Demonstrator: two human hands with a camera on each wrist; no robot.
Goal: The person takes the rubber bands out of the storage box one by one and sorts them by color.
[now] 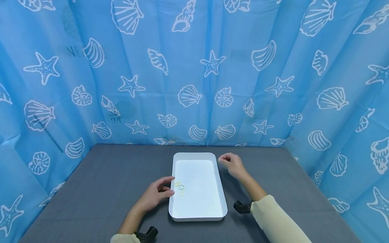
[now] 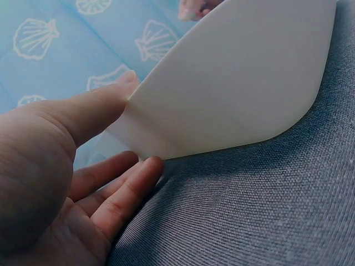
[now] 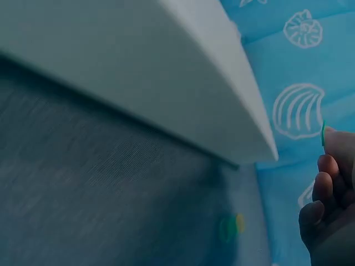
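- We look down on a grey fabric-covered surface (image 1: 100,189), walled on three sides by a blue curtain printed with white shells and starfish (image 1: 194,74).
- A white rectangular plastic tray with rounded corners (image 1: 212,212) lies in the middle of the surface, its long sides running away from us.
- Inside the tray, near its left wall, lies a small cluster of thin rubber bands, yellow, blue and green (image 1: 180,187).
- Our left hand (image 1: 155,197) rests at the tray's left edge, level with the bands. Its thumb lies along the rim and its fingers stretch out relaxed against the outer wall; it grasps nothing.
- In the left wrist view, the same thumb (image 2: 94,108) touches the tray's rim while the fingers (image 2: 119,194) lie straight on the grey cloth below the wall.
- Our right hand (image 1: 232,164) hovers just beside the tray's far right corner, fingers curled inward.
- In the right wrist view, a thin green band (image 3: 323,133) shows at the fingertips (image 3: 333,166) of that hand, so it appears to pinch the band.
- More small bands (image 1: 227,173), teal and yellow, lie on the surface just under the right hand, outside the tray; they look blurred in the right wrist view.
- Both sleeves are pale cream, and a black wrist mount sits by each one.
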